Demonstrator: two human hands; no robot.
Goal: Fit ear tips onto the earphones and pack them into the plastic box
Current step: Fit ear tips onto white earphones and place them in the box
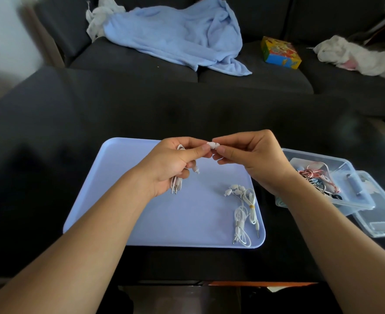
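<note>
Above the far edge of the pale lilac plastic tray [123, 200], the two hands meet fingertip to fingertip, and the small white ear tip and earbud [213, 145] sit exactly between them. The left hand [171, 165] pinches its side with thumb and forefinger while its lower fingers curl round a bundled white earphone cable [176, 184], whose plug end hangs down toward the tray; a second white earbud [196, 169] dangles just under that hand. The right hand [252, 157] pinches the other side of the white piece from the right. The piece's long axis runs left to right, in line with both sets of fingertips, so the fit looks to turn on pushing the two hands straight toward each other along that line. Neither hand is nearer; both touch it.

On the tray's near right corner lies a loose group of white wired earphones [243, 209], one tied with a yellow band. Just right of the tray stands the clear plastic box [354, 175], open, already holding tangled red, white and dark cables; its clear lid [381, 220] lies partly beneath the box on its right.

Hard to make out: whether the tip is already seated on the bud or only held against it, since the fingertips cover the join and the white parts blur together
</note>
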